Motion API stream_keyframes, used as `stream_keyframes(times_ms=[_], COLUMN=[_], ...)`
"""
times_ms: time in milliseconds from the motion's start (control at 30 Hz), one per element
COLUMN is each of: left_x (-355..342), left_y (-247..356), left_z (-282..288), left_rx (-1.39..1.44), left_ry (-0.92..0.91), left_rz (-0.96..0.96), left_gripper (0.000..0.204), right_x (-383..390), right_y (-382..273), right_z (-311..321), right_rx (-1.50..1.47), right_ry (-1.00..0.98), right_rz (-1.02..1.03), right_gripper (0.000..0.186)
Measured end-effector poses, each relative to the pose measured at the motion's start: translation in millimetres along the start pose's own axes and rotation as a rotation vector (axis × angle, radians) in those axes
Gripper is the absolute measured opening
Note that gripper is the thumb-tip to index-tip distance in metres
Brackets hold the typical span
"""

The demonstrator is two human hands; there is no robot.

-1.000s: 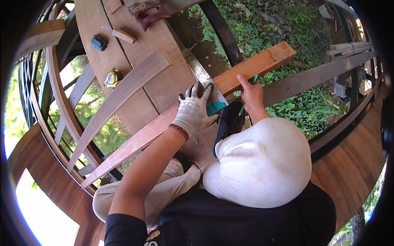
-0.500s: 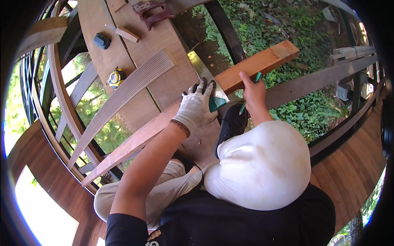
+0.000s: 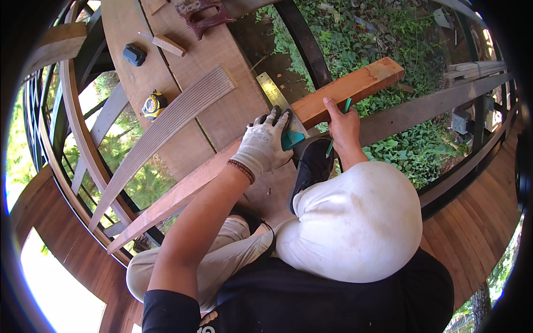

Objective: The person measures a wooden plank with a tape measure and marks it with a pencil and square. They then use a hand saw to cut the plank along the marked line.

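Reddish-orange wood makes up the long beam (image 3: pixel 347 94), which lies slantwise across the bench (image 3: pixel 225 125), its far end jutting past the edge above the greenery. The person's gloved left hand (image 3: pixel 262 141) rests over it, fingers slightly spread against the try square (image 3: pixel 284 106), probably to keep the metal blade steady across the wood. The bare right hand (image 3: pixel 344 129) has its thumb along the beam's near side and a green pencil (image 3: pixel 348 104) pinched in its fingers, seemingly so it can steady the wood without putting the pencil down. The tape measure (image 3: pixel 154 105) and handsaw (image 3: pixel 202 18) lie farther up the bench, apparently to leave the beam unobstructed.

The left palm covers part of the beam and square; its thumb is hard to make out, so whether that hand grips or merely presses cannot be told. The saw's blade is cut off at the top, and no pencil line can be discerned.
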State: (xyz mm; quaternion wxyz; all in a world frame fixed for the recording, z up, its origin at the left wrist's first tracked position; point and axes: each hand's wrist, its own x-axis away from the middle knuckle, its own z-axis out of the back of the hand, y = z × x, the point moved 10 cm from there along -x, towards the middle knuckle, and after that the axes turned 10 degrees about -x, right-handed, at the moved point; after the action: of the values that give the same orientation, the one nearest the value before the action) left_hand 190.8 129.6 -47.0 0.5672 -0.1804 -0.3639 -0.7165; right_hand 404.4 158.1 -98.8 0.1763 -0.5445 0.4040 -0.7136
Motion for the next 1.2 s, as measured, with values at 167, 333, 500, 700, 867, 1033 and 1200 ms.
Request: stream_keyframes(times_ms=[167,333,500,700,867,1033,1200], left_x=[1.2,-0.6,-1.2,0.1,0.0,-0.2,-2.7], left_y=[2.1,3.7,5.7,4.1,5.5,5.7,4.7], left_z=[5.2,4.7,5.4,3.9,4.4,5.1,0.3], left_rx=[-0.016,-0.021,-0.032,-0.009,0.001,-0.007,0.051], left_ry=[-0.03,-0.036,-0.056,-0.037,-0.03,-0.016,-0.075], left_rz=[0.006,0.013,0.018,0.017,0.013,-0.006,-0.003], left_gripper=[0.096,0.096,0.096,0.095,0.094,0.093,0.097], right_x=[0.5,2.1,0.9,1.7,-3.9,-5.7,-2.0], right_y=[-0.4,-2.3,0.2,-1.1,1.6,3.4,1.9], right_z=[-1.8,-2.1,-0.7,-3.3,-1.5,-0.8,-0.3], right_rx=[-0.001,0.02,0.042,0.04,0.007,0.019,0.011], right_ry=[-0.017,-0.016,-0.012,-0.035,-0.037,-0.037,-0.038], right_rz=[0.016,0.011,-0.02,-0.01,0.058,0.061,0.003], right_gripper=[0.039,0.041,0.043,0.045,0.036,0.034,0.047])
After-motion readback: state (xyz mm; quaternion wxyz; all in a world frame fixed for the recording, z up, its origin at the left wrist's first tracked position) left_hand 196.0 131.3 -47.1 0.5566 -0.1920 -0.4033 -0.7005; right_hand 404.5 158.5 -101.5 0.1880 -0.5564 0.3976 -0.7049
